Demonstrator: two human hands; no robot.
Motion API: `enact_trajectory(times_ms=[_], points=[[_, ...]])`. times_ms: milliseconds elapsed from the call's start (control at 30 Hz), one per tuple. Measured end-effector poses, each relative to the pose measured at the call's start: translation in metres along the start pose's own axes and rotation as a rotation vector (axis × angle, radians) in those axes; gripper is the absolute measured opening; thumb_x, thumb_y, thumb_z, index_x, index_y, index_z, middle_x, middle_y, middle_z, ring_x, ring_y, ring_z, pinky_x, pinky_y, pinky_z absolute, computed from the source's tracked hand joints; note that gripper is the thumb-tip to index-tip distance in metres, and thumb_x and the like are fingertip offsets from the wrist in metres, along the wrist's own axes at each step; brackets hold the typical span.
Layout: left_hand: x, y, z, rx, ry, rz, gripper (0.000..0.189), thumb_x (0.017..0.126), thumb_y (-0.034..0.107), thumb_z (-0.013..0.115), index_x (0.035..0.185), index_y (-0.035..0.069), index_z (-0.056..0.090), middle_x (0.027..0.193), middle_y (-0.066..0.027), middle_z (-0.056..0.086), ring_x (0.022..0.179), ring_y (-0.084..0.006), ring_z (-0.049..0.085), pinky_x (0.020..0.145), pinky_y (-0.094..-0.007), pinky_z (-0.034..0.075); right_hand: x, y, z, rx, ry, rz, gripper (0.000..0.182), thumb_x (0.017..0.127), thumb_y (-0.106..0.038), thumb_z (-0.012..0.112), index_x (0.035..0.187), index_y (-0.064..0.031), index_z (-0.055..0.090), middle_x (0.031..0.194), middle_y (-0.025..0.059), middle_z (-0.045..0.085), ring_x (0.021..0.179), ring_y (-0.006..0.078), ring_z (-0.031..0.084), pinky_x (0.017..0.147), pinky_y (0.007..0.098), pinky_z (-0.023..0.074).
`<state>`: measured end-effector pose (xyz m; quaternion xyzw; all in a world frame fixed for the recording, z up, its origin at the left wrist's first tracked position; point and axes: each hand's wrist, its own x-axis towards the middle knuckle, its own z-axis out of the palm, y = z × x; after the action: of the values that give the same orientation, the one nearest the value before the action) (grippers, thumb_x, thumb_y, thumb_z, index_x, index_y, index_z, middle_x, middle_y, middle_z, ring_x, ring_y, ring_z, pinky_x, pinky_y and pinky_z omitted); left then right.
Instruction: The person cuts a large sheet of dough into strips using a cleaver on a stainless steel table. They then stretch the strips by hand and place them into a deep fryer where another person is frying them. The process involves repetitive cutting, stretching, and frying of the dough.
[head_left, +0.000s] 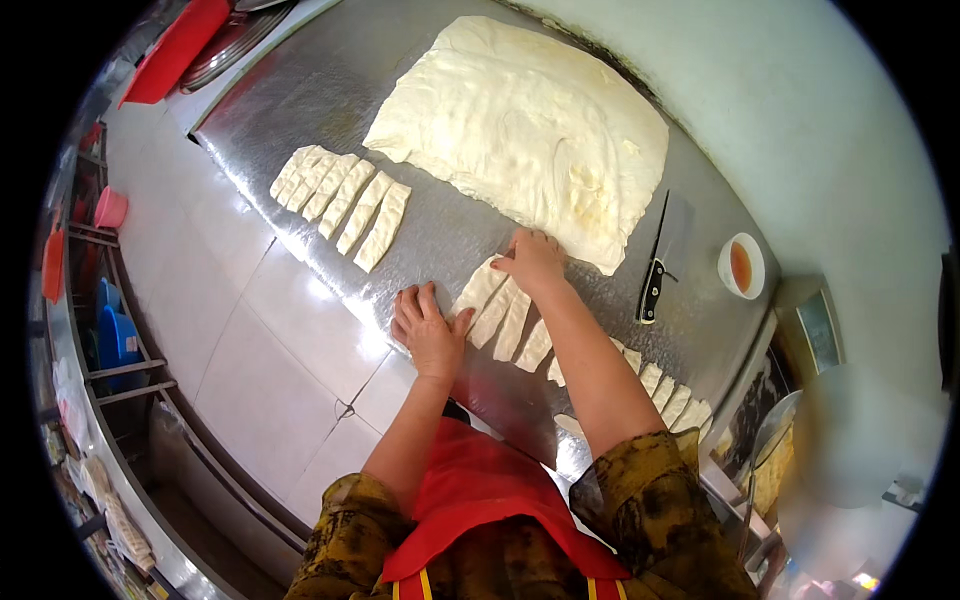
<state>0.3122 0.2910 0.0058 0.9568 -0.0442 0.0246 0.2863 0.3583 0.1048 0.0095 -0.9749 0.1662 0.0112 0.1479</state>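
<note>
My left hand (431, 330) rests near the steel table's front edge, its thumb against the left end of a row of cut dough strips (489, 319). At the far end of those strips is my right hand (534, 259), bent down with fingertips at the dough; whether it grips a strip cannot be told. A large slab of dough (517, 127) lies just beyond it. Another group of dough strips (341, 199) lies to the left, and more strips (671, 397) show to the right, partly behind my right forearm. A black-handled knife (652, 291) lies right of the slab.
A white bowl of reddish liquid (742, 265) stands at the steel table's (442, 225) right end, near the wall. Past the right edge is a round metal utensil (776, 427). A red basin (176, 52) is at the upper left. Shelving with a blue container (116, 341) stands across the tiled floor.
</note>
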Motion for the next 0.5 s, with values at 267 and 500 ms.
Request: enact_trajectory(times_ms=[267, 500], points=[[0.011, -0.009, 0.005, -0.014, -0.032, 0.070, 0.079, 0.067, 0.031, 0.079, 0.135, 0.018, 0.042, 0.144, -0.0136, 0.032, 0.138, -0.0342, 0.020, 0.109, -0.0514, 0.016, 0.008, -0.027, -0.029, 0.552, -0.329, -0.032, 0.021, 0.074, -0.016, 0.073, 0.072, -0.0060, 0.055, 0.078, 0.0063, 0.059, 0.070, 0.0171, 0.061, 0.058, 0.0339, 0.0505], [0.011, -0.045, 0.032, -0.647, -0.012, 0.430, 0.010, 0.080, 0.005, 0.062, 0.085, 0.013, 0.063, 0.146, -0.0152, 0.037, 0.140, -0.0413, 0.018, 0.110, -0.0528, 0.020, -0.074, -0.023, -0.190, 1.454, -0.092, 0.053, 0.020, 0.078, 0.003, 0.066, 0.086, -0.0053, 0.049, 0.076, 0.0018, 0.057, 0.072, 0.0099, 0.060, 0.056, 0.0248, 0.0507]])
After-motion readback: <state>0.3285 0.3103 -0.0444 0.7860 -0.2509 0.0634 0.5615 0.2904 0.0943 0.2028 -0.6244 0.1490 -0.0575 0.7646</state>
